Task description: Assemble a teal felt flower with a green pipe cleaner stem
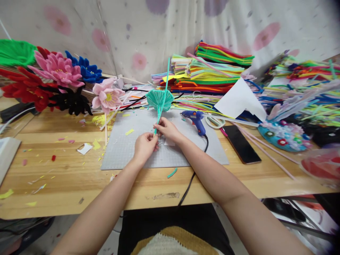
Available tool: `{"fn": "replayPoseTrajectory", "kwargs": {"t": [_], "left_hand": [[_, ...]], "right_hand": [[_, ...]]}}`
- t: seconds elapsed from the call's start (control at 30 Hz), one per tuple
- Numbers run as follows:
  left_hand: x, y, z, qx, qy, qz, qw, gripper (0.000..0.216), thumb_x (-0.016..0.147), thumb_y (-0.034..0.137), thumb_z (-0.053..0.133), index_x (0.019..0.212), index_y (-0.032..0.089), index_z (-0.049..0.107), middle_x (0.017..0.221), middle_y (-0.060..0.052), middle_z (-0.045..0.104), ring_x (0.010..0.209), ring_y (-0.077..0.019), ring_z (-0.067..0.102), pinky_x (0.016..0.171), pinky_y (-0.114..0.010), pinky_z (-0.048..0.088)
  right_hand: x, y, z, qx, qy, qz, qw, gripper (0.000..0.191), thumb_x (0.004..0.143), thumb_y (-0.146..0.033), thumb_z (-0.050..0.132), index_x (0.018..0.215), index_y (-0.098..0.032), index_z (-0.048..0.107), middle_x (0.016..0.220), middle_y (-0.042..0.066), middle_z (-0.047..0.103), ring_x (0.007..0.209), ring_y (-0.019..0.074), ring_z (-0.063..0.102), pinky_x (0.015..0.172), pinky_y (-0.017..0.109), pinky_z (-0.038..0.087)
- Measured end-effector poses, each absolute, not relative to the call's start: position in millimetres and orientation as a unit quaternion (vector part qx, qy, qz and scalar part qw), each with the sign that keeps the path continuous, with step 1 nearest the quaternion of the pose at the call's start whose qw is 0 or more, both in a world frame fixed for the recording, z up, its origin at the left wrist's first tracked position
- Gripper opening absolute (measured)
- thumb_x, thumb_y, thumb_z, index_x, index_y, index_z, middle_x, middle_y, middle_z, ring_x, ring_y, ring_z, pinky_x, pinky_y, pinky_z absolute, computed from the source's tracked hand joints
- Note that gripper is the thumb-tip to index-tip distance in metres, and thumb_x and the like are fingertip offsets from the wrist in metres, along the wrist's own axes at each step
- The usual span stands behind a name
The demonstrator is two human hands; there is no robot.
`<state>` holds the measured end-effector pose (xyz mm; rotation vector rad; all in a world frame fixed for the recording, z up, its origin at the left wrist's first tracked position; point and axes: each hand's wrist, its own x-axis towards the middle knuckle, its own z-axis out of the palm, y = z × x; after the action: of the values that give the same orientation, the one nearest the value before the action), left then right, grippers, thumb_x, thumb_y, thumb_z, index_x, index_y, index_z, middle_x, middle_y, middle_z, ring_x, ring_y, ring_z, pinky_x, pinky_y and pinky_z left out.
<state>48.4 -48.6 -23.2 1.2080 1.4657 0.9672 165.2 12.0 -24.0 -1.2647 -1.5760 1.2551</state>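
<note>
A teal lotus-leaf shape made of pipe cleaners (159,99) stands upright over the grey cutting mat (119,148), its ribbed fan at the top and a stem below. My left hand (145,144) pinches the lower end of that stem. Just above it, my right hand (168,129) closes its fingertips on the stem and on a long teal pipe cleaner (167,76), which rises past the fan. The fingers partly hide where the two strands meet. Right of my hands, a blue glue gun (195,119) lies on the mat.
Scissors (215,122) and a black phone (242,143) lie at the right. Bundles of coloured pipe cleaners (209,74) are stacked behind. Finished flowers (60,69) fill the left back. Scraps dot the wooden table (66,191); the glue gun's cord (190,182) crosses its front edge.
</note>
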Motion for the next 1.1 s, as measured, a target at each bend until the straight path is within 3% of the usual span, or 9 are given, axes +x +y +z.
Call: {"fn": "replayPoseTrajectory", "kwargs": {"t": [0.33, 0.53, 0.7, 0.87, 1.0, 1.1], "left_hand": [[44, -47, -30, 0.521, 0.617, 0.410, 0.423, 0.019, 0.073, 0.033, 0.048, 0.062, 0.017, 0.053, 0.044, 0.004, 0.052, 0.035, -0.0096, 0.049, 0.040, -0.021, 0.038], [43, -50, -25, 0.537, 0.630, 0.411, 0.382, 0.019, 0.073, 0.032, 0.047, 0.062, 0.018, 0.052, 0.044, 0.004, 0.052, 0.037, -0.0099, 0.048, 0.045, -0.022, 0.037], [40, -51, -20, 0.572, 0.637, 0.404, 0.321, 0.022, 0.075, 0.032, 0.046, 0.059, 0.018, 0.053, 0.048, 0.002, 0.054, 0.042, -0.0104, 0.049, 0.048, -0.023, 0.035], [37, -51, -20, 0.588, 0.631, 0.415, 0.288, 0.023, 0.076, 0.033, 0.046, 0.059, 0.018, 0.053, 0.053, 0.000, 0.056, 0.049, -0.0115, 0.051, 0.050, -0.023, 0.034], [37, -50, -21, 0.552, 0.611, 0.451, 0.345, 0.019, 0.074, 0.033, 0.049, 0.064, 0.018, 0.054, 0.052, 0.002, 0.055, 0.045, -0.0100, 0.049, 0.047, -0.022, 0.035], [35, -49, -15, 0.485, 0.580, 0.509, 0.411, 0.017, 0.072, 0.032, 0.052, 0.068, 0.016, 0.056, 0.050, 0.003, 0.052, 0.040, -0.0081, 0.046, 0.044, -0.021, 0.035]], "right_hand": [[167, 8, -17, -0.472, -0.615, 0.515, 0.365, 0.011, 0.077, -0.025, 0.052, 0.075, -0.019, 0.043, 0.068, -0.003, 0.054, 0.055, 0.0086, 0.051, 0.046, 0.020, 0.041], [175, 3, 0, -0.504, -0.737, 0.315, 0.322, 0.020, 0.079, -0.036, 0.051, 0.070, -0.017, 0.051, 0.062, -0.003, 0.054, 0.058, 0.0092, 0.046, 0.056, 0.021, 0.034], [169, -6, 30, -0.467, -0.787, 0.268, 0.302, 0.022, 0.082, -0.033, 0.049, 0.070, -0.017, 0.055, 0.067, -0.001, 0.060, 0.061, 0.0089, 0.048, 0.058, 0.021, 0.031], [134, 8, 55, -0.474, -0.836, 0.187, 0.202, 0.014, 0.076, -0.028, 0.058, 0.069, -0.016, 0.059, 0.068, 0.000, 0.061, 0.063, 0.0096, 0.048, 0.057, 0.021, 0.029], [113, 25, 69, -0.470, -0.847, 0.223, 0.104, 0.010, 0.071, -0.025, 0.063, 0.066, -0.017, 0.060, 0.059, 0.001, 0.061, 0.060, 0.0112, 0.052, 0.058, 0.023, 0.032], [122, 24, 76, -0.463, -0.815, 0.260, 0.233, 0.011, 0.074, -0.028, 0.060, 0.076, -0.018, 0.060, 0.060, -0.001, 0.059, 0.060, 0.0105, 0.053, 0.059, 0.022, 0.035]]}}
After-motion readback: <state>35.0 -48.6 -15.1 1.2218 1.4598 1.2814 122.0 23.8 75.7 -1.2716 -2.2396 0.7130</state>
